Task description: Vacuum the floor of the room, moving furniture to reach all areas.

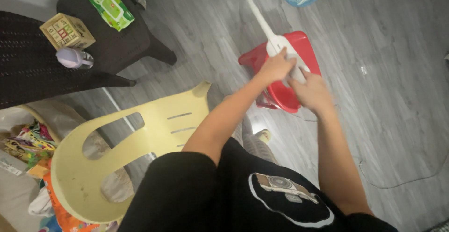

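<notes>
A white stick vacuum [262, 24] slants up and away from both hands, its floor head at the top edge. The left hand [277, 66] wraps closed around its body; the right hand [312, 90], just beside and nearer, grips the handle. A red stool [306, 49] sits directly beneath them. A yellow chair [140, 143] crowds the left; bare grey floor [388, 101] opens rightward.

Indoor light is moderate and even, with a small glare spot on the grey floor [362, 69], soft shadows, slight motion blur on both hands, and wide-angle bending at edges.
</notes>
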